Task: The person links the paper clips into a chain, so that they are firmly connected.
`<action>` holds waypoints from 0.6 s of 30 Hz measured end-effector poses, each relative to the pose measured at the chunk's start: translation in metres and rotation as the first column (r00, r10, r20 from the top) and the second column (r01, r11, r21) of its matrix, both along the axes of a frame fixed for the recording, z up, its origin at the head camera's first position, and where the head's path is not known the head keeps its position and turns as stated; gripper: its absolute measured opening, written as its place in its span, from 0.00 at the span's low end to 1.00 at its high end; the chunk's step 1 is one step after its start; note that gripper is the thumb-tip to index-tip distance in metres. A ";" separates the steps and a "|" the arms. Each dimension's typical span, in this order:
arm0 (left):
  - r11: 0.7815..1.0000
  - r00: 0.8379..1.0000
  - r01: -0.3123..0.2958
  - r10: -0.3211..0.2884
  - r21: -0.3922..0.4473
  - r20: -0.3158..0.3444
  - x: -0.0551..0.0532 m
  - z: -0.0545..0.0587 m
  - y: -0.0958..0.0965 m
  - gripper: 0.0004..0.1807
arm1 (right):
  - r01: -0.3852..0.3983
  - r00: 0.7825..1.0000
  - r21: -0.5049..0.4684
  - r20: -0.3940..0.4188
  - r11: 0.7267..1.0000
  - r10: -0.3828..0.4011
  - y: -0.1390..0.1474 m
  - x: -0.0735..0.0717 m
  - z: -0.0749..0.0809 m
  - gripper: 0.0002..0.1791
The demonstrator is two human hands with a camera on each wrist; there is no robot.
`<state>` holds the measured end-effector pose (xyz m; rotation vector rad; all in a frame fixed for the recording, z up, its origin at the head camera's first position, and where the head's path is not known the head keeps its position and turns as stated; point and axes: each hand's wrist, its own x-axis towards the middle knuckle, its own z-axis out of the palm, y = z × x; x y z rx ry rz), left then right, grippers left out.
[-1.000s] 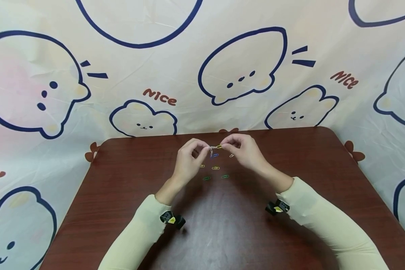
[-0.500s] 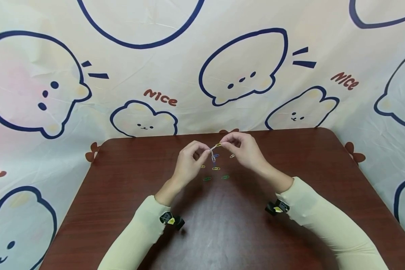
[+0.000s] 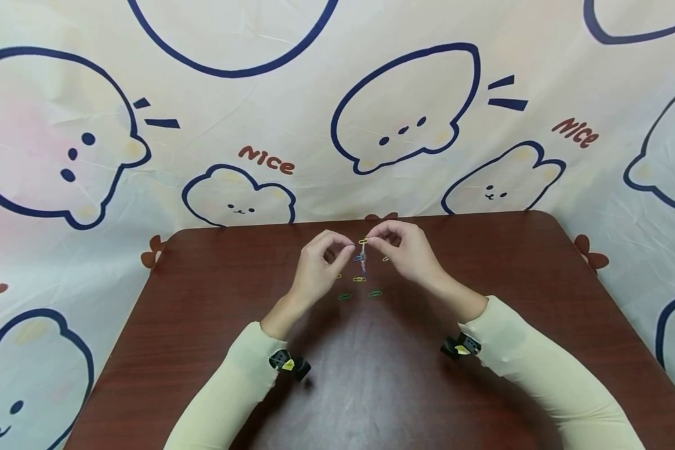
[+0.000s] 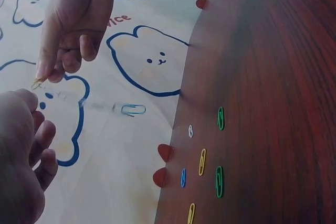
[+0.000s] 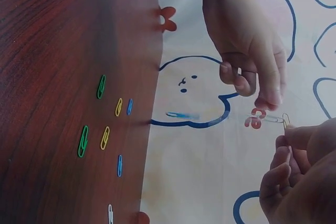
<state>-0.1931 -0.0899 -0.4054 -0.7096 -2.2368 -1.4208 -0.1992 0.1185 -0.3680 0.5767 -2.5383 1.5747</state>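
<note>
My right hand (image 3: 413, 253) pinches a yellow paper clip (image 3: 362, 241) between thumb and forefinger, above the far part of the table. Linked below it hangs a chain of paper clips (image 3: 363, 259), pale at the top with a blue clip (image 4: 133, 109) at its lower end; the links between are blurred. Just left of the chain is my left hand (image 3: 320, 265), thumb and forefinger tips close together with nothing between them. In the right wrist view the left fingertips (image 5: 270, 103) are right beside the pale link (image 5: 272, 118) under the yellow clip.
Loose paper clips lie on the dark red table (image 3: 349, 375) below the hands: green ones (image 3: 345, 297), yellow ones (image 3: 360, 279), blue ones (image 5: 119, 166) and a white one (image 3: 386, 259). Behind the table's far edge hangs a pale cloth (image 3: 315, 125) printed with cartoon bears.
The left hand has let go of the chain, which now hangs straight down from the yellow clip in the right hand. Earlier a pale clip stretched between both hands. The right hand has barely moved.
</note>
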 end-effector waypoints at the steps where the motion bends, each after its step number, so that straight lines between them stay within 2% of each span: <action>1: 1.000 1.000 0.005 -0.005 0.005 -0.001 0.000 0.000 0.001 0.03 | 0.001 1.000 -0.003 0.002 1.000 -0.001 0.000 0.000 -0.001 0.05; 10: 1.000 1.000 0.023 -0.022 0.021 -0.010 0.000 0.005 0.005 0.05 | -0.013 1.000 -0.028 -0.022 1.000 0.012 -0.004 -0.001 -0.003 0.05; 18: 1.000 1.000 0.005 -0.005 0.024 -0.013 -0.002 0.005 0.005 0.03 | -0.034 0.999 -0.043 -0.011 0.999 0.033 -0.009 -0.001 -0.003 0.06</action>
